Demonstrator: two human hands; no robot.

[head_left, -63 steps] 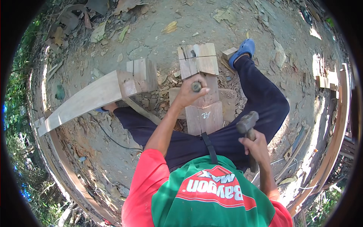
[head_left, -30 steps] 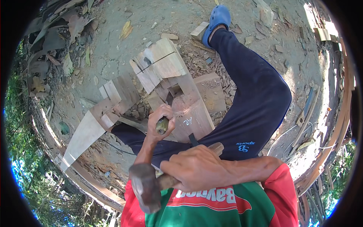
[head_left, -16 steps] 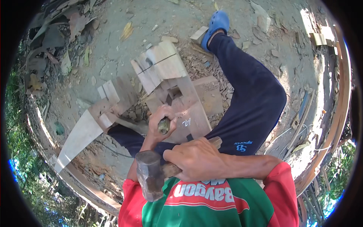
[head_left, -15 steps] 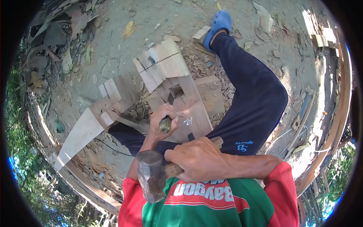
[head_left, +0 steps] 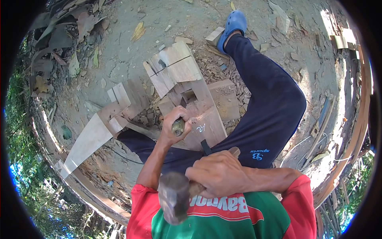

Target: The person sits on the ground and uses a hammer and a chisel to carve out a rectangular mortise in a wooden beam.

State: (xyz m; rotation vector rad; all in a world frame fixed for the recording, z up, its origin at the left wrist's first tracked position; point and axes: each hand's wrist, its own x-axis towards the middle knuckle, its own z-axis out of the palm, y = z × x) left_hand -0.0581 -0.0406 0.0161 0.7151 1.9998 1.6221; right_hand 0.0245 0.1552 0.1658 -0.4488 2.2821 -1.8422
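Note:
My left hand [head_left: 170, 120] is wrapped round the handle of a chisel [head_left: 178, 127], its butt end facing up toward me. The dark blade points away, into a notch cut in a thick wooden plank [head_left: 209, 121]. Between my legs lies this plank, with dark lines across its far end and a pale mark near the notch. Close to my chest, my right hand [head_left: 219, 173] grips a hammer [head_left: 174, 198] by its short wooden handle. The heavy metal head hangs to the left of that hand, apart from the chisel.
A notched timber piece [head_left: 87, 137] lies at the left. Another wooden block [head_left: 223, 100] sits beside the plank among wood chips. My right foot wears a blue clog [head_left: 234, 24] next to a small block [head_left: 215, 36]. Dry leaves [head_left: 138, 32] litter the dirt ground.
The hammer and my right hand have shifted slightly right and lower in the picture. The view has also shifted a little. My left hand stays on the chisel at the notch.

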